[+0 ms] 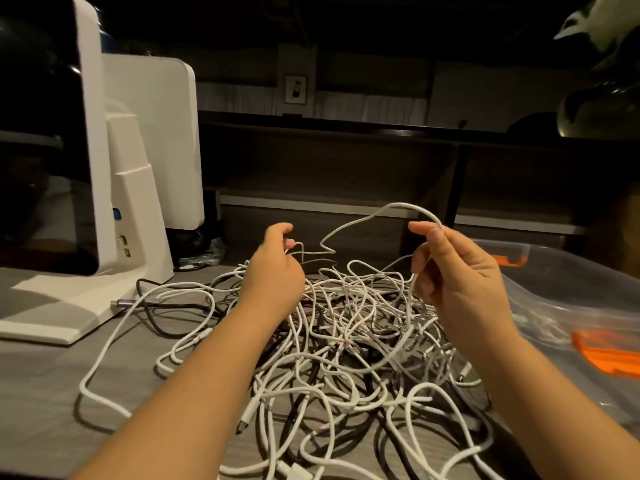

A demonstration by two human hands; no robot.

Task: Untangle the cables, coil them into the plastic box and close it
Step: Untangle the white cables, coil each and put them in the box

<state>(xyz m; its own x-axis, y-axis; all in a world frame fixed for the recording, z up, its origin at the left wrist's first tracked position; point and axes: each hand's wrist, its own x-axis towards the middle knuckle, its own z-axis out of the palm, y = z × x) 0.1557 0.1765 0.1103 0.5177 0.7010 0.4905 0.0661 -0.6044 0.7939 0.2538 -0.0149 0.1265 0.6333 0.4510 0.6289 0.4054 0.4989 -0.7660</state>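
Cables (pixel 346 341), white and dark, lay heaped in a tangle on the worktop (pixel 52 393), and both hands had one white strand (pixel 367 220) lifted clear of the heap, probably to trace its run. The left hand (pixel 277 268) pinched one stretch and the right hand (pixel 457 271) curled its fingers (pixel 420 227) round another. The plastic box (pixel 571 289) sat at the right, cut off by the frame edge, so whether its lid was on was unclear.

White monitor (pixel 52 133) on stand, left; grey tabletop (pixel 45 393); dark shelving (pixel 329 161) behind.
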